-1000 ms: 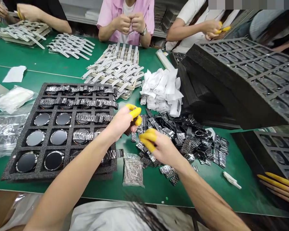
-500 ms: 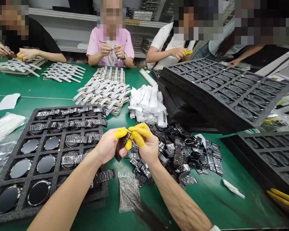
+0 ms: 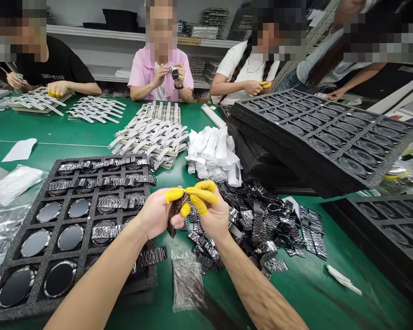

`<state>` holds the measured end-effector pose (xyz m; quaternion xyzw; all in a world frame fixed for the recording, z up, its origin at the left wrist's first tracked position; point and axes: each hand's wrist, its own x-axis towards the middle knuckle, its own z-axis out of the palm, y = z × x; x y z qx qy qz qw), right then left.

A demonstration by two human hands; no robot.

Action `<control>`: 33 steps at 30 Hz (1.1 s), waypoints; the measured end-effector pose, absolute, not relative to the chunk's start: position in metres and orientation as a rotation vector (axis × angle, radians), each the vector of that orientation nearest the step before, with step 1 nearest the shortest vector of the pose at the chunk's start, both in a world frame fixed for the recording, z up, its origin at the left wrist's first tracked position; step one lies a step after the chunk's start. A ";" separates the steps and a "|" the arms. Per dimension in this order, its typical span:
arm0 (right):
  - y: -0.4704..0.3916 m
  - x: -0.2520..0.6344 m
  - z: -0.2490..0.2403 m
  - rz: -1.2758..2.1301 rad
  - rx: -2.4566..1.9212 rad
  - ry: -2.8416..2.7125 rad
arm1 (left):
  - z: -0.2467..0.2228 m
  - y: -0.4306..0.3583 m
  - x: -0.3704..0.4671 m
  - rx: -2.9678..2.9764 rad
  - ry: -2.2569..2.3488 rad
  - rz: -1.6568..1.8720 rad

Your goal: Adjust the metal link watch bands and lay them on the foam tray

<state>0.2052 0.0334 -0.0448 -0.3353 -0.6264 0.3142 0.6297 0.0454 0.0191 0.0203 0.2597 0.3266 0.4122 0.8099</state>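
Note:
My left hand point(image 3: 161, 208), with yellow finger covers, is closed on a dark metal watch band point(image 3: 175, 213) that hangs below its fingers. My right hand point(image 3: 211, 206), also in yellow covers, pinches at the upper end of this band, its fingertips touching those of the left; whatever small part lies between them is hidden. To the left a black foam tray point(image 3: 89, 215) holds round watch faces point(image 3: 70, 237), some with black bands across them. A heap of black metal bands point(image 3: 258, 220) lies right of my hands. Below them is a clear bag of thin metal pins point(image 3: 187, 282).
Stacked foam trays point(image 3: 316, 133) stand at the right, with another tray point(image 3: 392, 220) nearer. White wrapped pieces point(image 3: 213, 151) and white-strapped watches point(image 3: 151, 133) lie beyond my hands. Several people sit across the green table point(image 3: 72, 137). A white strip point(image 3: 343, 279) lies right.
My hands stay together on the band, with slightly shifted fingers. The view has tilted a little. Across the table, the person in pink now holds up a dark square watch.

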 end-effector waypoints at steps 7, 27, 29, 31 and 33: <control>0.030 0.203 -0.043 0.709 -0.687 -1.439 | 0.014 0.020 0.044 0.539 0.666 0.840; 0.045 0.222 -0.039 0.518 -0.707 -1.813 | 0.017 0.023 0.040 0.464 0.645 0.789; 0.046 0.224 -0.037 0.620 -0.698 -1.820 | 0.016 0.023 0.039 0.472 0.624 0.777; 0.046 0.224 -0.035 0.714 -0.668 -1.800 | 0.016 0.023 0.038 0.476 0.604 0.759; 0.046 0.224 -0.032 0.786 -0.610 -1.795 | 0.015 0.023 0.036 0.472 0.590 0.732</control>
